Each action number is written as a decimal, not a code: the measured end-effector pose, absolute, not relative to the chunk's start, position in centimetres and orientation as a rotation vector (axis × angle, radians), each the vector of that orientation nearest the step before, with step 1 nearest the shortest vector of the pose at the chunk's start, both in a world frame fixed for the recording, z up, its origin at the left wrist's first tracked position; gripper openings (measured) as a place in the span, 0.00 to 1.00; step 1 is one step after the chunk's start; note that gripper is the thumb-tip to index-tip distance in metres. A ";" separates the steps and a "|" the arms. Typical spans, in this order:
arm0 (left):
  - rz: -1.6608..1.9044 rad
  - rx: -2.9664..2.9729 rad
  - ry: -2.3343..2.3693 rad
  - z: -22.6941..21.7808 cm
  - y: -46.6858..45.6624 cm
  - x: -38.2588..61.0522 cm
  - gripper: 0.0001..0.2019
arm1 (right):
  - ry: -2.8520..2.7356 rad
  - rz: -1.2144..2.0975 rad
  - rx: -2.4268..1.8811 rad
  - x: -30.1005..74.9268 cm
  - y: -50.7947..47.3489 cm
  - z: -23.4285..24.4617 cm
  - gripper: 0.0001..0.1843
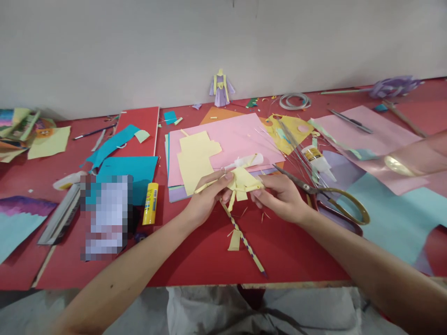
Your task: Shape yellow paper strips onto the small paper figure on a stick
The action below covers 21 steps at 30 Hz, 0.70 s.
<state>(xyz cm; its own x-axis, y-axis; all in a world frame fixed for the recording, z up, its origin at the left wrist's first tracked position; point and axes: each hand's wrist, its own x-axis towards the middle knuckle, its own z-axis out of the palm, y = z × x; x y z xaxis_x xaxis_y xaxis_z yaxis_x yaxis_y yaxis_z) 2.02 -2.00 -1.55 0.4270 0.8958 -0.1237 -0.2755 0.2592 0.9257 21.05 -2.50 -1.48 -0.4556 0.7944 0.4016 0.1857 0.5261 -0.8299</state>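
Over the red table (pixel 195 260), both hands' grips, left hand (pixel 206 200) and right hand (pixel 281 195), pinch the yellow paper piece (pixel 242 182)

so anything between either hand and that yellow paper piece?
Nothing visible. The left hand and right hand both already pinch the yellow paper piece from opposite sides, above the red table. The scissors lie off to the right, apart from it.

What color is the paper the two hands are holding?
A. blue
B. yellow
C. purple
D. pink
B: both the left hand and the right hand pinch a small folded yellow paper above the red table; the pink sheet lies flat behind it, untouched.
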 end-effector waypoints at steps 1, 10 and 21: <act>0.907 0.992 0.758 -1.6 -2.0 2.0 0.17 | -1.937 0.923 -0.780 21.1 -2.5 -1.5 0.16; 0.936 0.974 0.736 -1.7 -1.6 1.9 0.19 | -1.976 1.009 -0.602 21.5 -2.8 -1.3 0.16; 0.904 1.002 0.718 -1.8 -1.6 1.8 0.17 | -1.891 1.026 -0.549 21.4 -2.8 -1.4 0.26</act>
